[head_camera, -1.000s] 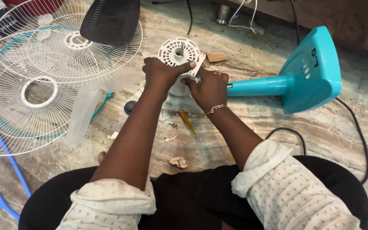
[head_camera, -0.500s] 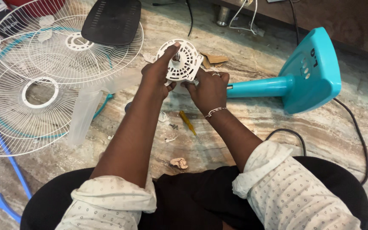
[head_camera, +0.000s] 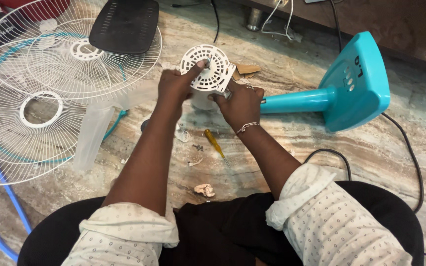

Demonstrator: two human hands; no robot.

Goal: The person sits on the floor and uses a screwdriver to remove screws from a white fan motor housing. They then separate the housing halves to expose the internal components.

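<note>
Head view. The left hand and right hand were together, both clamped on the white vented motor housing, which was held raised between them above the stone floor. The left forefinger lay across the vented face, near the central shaft. The right hand gripped the lower right edge; a bracelet sat on its wrist.

Compared with one second earlier, the housing had been lifted off the floor and tipped so that its vented face turned toward the camera. The part was therefore free of the floor and fully carried by both hands.

Just below the hands lay a yellow-handled screwdriver, with small loose screws beside it. Right of the right hand lay the teal fan stand, its neck pointing at the housing. Left of the left hand lay white wire fan guards, a translucent fan blade and a black perforated panel. A black cable ran to the right.
</note>
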